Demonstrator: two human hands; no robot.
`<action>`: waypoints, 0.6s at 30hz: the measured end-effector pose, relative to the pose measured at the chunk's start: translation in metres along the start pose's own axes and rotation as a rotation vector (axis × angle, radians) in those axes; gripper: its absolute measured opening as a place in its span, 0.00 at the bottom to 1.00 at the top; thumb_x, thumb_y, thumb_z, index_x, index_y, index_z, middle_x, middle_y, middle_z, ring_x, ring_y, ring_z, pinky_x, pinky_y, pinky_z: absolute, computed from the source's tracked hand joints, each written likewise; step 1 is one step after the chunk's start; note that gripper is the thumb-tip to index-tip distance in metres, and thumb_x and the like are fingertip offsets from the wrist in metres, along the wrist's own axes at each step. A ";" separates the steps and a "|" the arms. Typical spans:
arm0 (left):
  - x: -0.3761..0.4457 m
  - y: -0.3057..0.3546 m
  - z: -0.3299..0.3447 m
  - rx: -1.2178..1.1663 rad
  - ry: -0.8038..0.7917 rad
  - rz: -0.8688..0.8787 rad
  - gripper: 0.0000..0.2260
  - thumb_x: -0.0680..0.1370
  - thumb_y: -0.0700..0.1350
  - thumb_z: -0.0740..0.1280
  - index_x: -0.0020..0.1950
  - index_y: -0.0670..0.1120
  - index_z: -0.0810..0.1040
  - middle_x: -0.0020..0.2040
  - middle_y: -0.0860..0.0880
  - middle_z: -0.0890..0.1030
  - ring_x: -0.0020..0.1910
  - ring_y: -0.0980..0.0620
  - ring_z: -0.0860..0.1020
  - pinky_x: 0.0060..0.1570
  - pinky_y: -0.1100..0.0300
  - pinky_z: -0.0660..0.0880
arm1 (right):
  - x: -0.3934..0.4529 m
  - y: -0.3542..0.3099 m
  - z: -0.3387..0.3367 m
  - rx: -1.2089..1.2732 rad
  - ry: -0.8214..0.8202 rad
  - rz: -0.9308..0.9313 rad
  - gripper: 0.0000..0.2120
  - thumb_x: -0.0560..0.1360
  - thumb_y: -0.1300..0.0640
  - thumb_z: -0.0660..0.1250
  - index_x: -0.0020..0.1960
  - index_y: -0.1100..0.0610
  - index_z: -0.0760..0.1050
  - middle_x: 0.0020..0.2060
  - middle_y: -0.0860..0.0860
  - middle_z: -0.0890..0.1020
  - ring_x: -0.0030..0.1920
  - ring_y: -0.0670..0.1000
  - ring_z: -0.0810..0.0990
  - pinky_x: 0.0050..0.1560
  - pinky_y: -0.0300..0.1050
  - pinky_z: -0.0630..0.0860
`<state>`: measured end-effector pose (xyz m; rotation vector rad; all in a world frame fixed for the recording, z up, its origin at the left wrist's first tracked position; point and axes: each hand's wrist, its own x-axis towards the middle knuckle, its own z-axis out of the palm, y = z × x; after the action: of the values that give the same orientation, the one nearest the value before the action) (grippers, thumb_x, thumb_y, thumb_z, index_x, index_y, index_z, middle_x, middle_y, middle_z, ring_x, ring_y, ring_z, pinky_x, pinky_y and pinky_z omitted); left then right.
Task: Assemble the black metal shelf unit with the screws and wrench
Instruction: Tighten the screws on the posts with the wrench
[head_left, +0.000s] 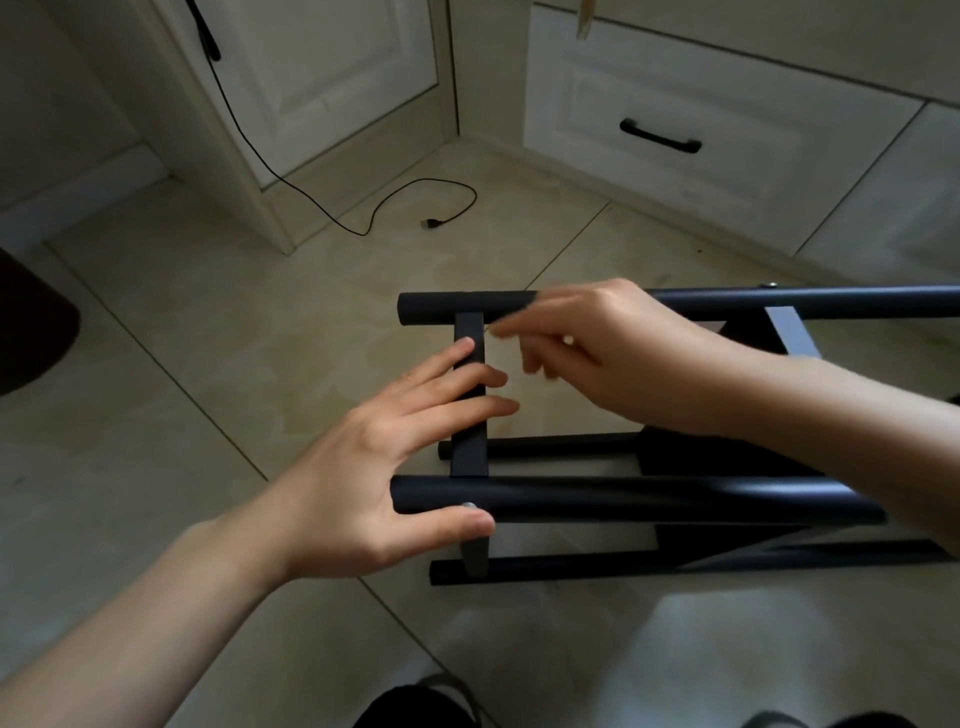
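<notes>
The black metal shelf unit (597, 496) lies on its side on the tiled floor, its round tubes running left to right. A flat black crossbar (470, 447) joins the upper tube (462, 307) and the near tube. My left hand (384, 457) lies spread over the crossbar, fingers across it and thumb under the near tube beside a silver screw head (469, 505). My right hand (597, 353) hovers blurred by the upper tube, fingers curled near the joint; whether it holds a small wrench or screw is unclear.
White cabinets with a black drawer handle (660, 136) stand behind. A black cable (415, 208) trails across the floor at the back. A dark object (31, 332) sits at the left edge. Dark footwear (415, 706) shows at the bottom.
</notes>
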<state>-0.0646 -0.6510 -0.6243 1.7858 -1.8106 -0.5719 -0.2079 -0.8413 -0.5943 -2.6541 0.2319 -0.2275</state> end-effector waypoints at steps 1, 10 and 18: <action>0.000 -0.001 0.001 -0.002 0.001 0.001 0.31 0.73 0.62 0.69 0.73 0.53 0.70 0.78 0.57 0.65 0.80 0.58 0.52 0.77 0.61 0.54 | -0.006 0.000 -0.001 0.085 -0.053 0.044 0.13 0.81 0.61 0.61 0.60 0.55 0.81 0.41 0.45 0.82 0.38 0.41 0.78 0.43 0.32 0.73; -0.016 -0.004 0.016 -0.034 0.042 0.045 0.31 0.74 0.59 0.71 0.74 0.50 0.71 0.78 0.56 0.66 0.81 0.52 0.54 0.77 0.58 0.55 | -0.034 0.015 0.017 1.017 -0.182 0.466 0.07 0.75 0.62 0.68 0.51 0.62 0.81 0.41 0.59 0.86 0.36 0.48 0.83 0.37 0.37 0.79; -0.022 -0.005 0.022 -0.037 0.068 0.063 0.31 0.74 0.58 0.71 0.74 0.50 0.70 0.78 0.55 0.66 0.81 0.49 0.54 0.77 0.57 0.56 | -0.048 0.023 0.027 1.191 -0.304 0.578 0.10 0.71 0.60 0.70 0.50 0.62 0.83 0.45 0.62 0.86 0.41 0.52 0.86 0.42 0.40 0.81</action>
<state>-0.0751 -0.6306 -0.6460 1.6978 -1.7918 -0.5106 -0.2523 -0.8401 -0.6342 -1.3414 0.5373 0.1895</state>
